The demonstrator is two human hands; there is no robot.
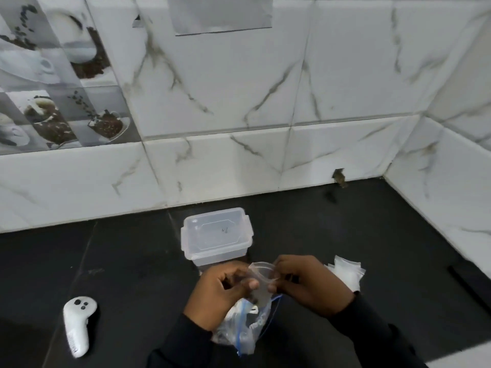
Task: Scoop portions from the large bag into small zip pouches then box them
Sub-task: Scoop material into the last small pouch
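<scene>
On the counter point(119, 261), the lidded box point(216, 235) sits at twelve o'clock of the large bag point(244, 328), spare pouches point(345, 272) at two, a controller point(77, 325) at nine.

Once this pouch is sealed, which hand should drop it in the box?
Probably the left hand: the lidded box sits up and left of the small pouch; the right hand is nearer the spare pouches.

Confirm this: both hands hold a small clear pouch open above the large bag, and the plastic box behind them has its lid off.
Not quite. In the head view the plastic box has its lid on. The left hand and right hand do hold the small clear pouch above the large bag.
</scene>
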